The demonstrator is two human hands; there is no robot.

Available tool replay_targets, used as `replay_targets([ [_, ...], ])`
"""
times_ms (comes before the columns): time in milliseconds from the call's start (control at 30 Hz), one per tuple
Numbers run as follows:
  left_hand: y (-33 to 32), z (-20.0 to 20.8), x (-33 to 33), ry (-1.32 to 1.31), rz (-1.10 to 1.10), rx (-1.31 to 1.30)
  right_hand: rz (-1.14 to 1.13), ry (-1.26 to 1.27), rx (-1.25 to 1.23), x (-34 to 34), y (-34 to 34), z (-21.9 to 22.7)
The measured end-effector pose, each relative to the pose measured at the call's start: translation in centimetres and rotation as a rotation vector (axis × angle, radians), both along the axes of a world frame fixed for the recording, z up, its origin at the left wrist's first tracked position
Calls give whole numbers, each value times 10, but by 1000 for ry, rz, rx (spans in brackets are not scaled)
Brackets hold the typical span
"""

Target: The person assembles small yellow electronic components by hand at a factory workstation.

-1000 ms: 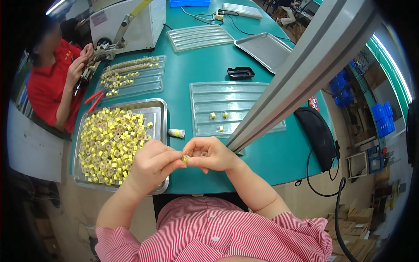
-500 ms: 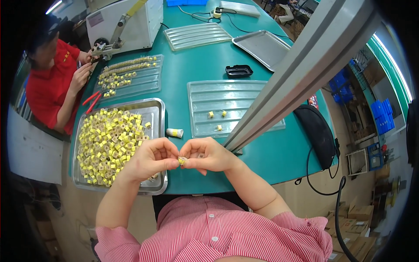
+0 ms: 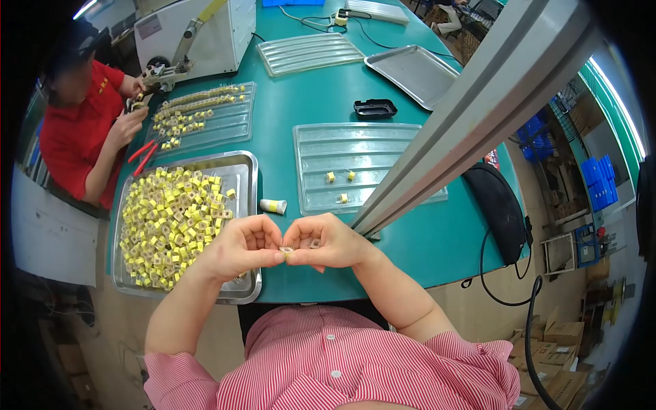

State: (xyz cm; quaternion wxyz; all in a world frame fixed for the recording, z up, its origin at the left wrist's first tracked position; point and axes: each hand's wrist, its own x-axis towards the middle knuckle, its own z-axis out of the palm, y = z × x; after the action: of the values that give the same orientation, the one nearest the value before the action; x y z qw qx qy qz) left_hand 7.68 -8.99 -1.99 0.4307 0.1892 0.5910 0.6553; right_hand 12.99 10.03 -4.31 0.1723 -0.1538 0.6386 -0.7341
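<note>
My left hand (image 3: 244, 249) and my right hand (image 3: 325, 244) meet over the table's near edge. Between their thumbs and fingertips they pinch one small yellow-wrapped coil (image 3: 287, 253) with thin wire leads. A second small piece (image 3: 314, 244) shows partly within the curled fingers of my right hand. Just left of my left hand, a metal tray (image 3: 254, 198) holds a heap of the same coils (image 3: 171, 229). Beyond my right hand lies a clear ribbed plastic tray (image 3: 307, 150) with three coils standing on it.
A small white cylinder (image 3: 273, 206) lies beside the metal tray. A slanted metal post (image 3: 471, 116) rises at the right, near a black case (image 3: 499, 212). On the left, a person in red (image 3: 85, 130) works by a machine (image 3: 198, 41). Red-handled pliers (image 3: 143, 157) lie nearby.
The coil has turned a little between my fingertips, so less of its yellow side shows. The co-worker's hands have shifted slightly. My hands stay in nearly the same place.
</note>
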Motion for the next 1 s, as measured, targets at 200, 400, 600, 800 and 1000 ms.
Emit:
replay_targets([
  [200, 0, 0, 2, 33, -6, -33, -36, 43, 53, 0, 0, 0],
  [400, 0, 14, 7, 712, -5, -127, -53, 27, 83, 0, -2, 0],
  [600, 1, 21, 11, 1016, 15, -153, -48, 19, 102, -1, -2, -1],
  [800, 0, 23, 10, 1154, -1, -164, -34, 4, 99, -1, -2, -1],
  [1000, 0, 22, 10, 1217, 21, -148, -17, -48, 38, -2, -2, -1],
])
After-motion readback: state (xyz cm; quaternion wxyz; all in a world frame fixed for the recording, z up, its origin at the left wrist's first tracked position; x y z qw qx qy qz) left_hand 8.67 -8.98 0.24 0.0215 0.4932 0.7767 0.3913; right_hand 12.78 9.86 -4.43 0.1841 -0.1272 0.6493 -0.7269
